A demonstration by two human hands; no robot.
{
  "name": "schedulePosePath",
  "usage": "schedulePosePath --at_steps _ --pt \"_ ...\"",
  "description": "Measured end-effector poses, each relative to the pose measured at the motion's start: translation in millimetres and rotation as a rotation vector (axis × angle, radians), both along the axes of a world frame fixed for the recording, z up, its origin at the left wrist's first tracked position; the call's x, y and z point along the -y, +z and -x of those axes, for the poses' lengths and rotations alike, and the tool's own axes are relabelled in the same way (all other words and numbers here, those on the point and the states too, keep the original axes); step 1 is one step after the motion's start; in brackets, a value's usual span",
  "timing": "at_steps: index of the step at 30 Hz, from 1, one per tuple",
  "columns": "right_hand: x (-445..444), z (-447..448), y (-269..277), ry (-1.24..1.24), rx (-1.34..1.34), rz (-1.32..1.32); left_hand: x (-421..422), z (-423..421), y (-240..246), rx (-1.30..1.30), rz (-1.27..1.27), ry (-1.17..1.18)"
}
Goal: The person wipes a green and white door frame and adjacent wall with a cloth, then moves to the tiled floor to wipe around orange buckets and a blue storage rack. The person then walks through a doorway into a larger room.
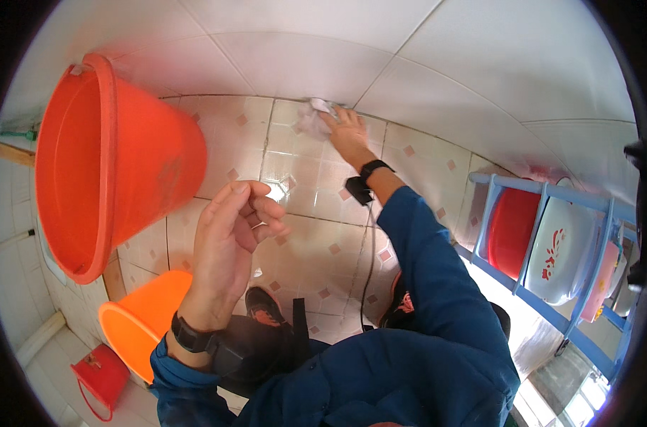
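My right hand (349,131) presses a crumpled whitish cloth (313,121) against the tiled floor (312,176), close to where it meets the white tiled wall (323,58). The palm faces down and part of the cloth lies under the fingers. Raised over the floor, left of centre, my left hand (232,229) holds nothing, its fingers loosely curled and apart. Black straps circle both wrists, and a small black box (358,190) with a cable hangs by the right one.
A large red plastic bucket (158,160) stands at the left, with an orange bucket (147,315) and a small red bucket (102,373) below it. At the right, a blue rack (547,197) holds several basins, including a white enamel basin (561,251). My shoes (264,305) are on the floor.
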State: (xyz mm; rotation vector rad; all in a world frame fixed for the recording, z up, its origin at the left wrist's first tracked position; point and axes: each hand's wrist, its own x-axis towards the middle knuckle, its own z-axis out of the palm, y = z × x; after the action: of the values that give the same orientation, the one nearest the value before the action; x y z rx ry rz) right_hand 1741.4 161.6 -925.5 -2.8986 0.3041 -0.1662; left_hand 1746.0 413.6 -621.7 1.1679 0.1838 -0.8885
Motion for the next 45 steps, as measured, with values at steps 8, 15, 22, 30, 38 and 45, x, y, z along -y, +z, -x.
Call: schedulePosePath --at_steps 8,15,22,30,38,45 --pt "127 165 -3 -0.532 0.079 0.196 -2 -1 1 0.056 0.010 -0.006" --pt "64 161 -18 -0.884 0.020 -0.059 5 4 2 0.023 0.030 -0.054" --pt "-33 101 5 -0.617 -0.046 -0.350 -3 3 9 0.019 0.015 -0.029" --pt "-158 27 -4 -0.207 0.030 -0.408 -21 0 17 0.112 0.000 0.087" --pt "-285 44 -14 0.361 0.097 -0.646 -38 -2 24 0.152 0.000 0.114" --pt "-259 149 26 0.876 -0.109 -0.479 -43 -2 23 0.136 0.024 0.120"
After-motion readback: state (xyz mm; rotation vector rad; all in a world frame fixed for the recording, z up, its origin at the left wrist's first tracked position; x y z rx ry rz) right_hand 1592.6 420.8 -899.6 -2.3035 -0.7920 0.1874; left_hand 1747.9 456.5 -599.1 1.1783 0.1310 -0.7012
